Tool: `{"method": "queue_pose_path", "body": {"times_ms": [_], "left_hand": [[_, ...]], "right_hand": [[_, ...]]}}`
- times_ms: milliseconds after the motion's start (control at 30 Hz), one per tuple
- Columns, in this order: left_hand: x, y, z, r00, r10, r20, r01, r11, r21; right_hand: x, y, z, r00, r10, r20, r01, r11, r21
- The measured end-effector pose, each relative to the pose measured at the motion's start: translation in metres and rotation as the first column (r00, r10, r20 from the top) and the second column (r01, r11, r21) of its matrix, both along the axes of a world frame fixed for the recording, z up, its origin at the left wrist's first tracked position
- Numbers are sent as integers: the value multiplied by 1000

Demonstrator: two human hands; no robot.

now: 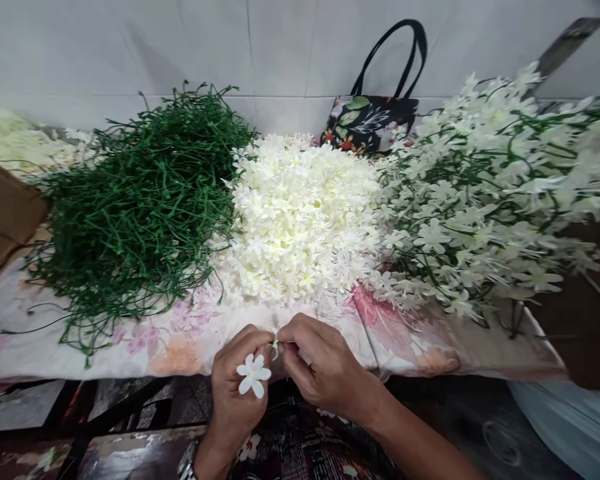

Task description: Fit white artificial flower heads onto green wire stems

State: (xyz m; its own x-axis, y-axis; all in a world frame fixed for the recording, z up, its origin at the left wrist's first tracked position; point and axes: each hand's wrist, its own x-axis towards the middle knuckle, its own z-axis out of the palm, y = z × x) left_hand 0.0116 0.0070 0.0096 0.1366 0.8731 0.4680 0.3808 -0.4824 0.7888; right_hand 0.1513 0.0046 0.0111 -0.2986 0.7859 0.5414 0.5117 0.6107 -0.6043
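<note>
Near the front edge of the cloth-covered table, my left hand (240,377) is closed round a green stem, and a white five-petalled flower (253,375) shows in front of its fingers. My right hand (320,363) meets it fingertip to fingertip, pinching a small white flower piece (275,348) at the tip of the green stem. Beyond my hands lies a heap of loose white flowers (305,220). A tangled pile of green stems (145,207) is to its left. Assembled white flowers on green stems (485,200) are heaped at the right.
A black floral bag (373,125) stands against the tiled wall (205,47) at the back. A cardboard box (7,217) is at the far left, with more pale flowers (25,143) behind it. The floral cloth (180,353) covers the table down to its front edge.
</note>
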Motion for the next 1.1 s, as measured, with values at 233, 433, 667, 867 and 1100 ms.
{"method": "queue_pose_path", "body": {"times_ms": [233,433,667,867,1100], "left_hand": [[0,2,-2,1000,-7,-9,7,1000,-15],[-5,-1,-6,999,1,50,7,988,-155],[-4,-7,-6,973,-7,230,65,967,-246],[2,-10,11,993,-35,114,50,990,-134],[8,-9,12,998,-52,46,54,997,-46]], "right_hand": [[-2,1,1,992,-22,122,13,997,75],[6,-4,6,1000,-10,19,10,999,30],[29,-16,18,992,27,-120,-38,995,-90],[20,-15,22,995,45,-84,-45,999,4],[16,-11,15,997,31,-69,-31,999,12]]}}
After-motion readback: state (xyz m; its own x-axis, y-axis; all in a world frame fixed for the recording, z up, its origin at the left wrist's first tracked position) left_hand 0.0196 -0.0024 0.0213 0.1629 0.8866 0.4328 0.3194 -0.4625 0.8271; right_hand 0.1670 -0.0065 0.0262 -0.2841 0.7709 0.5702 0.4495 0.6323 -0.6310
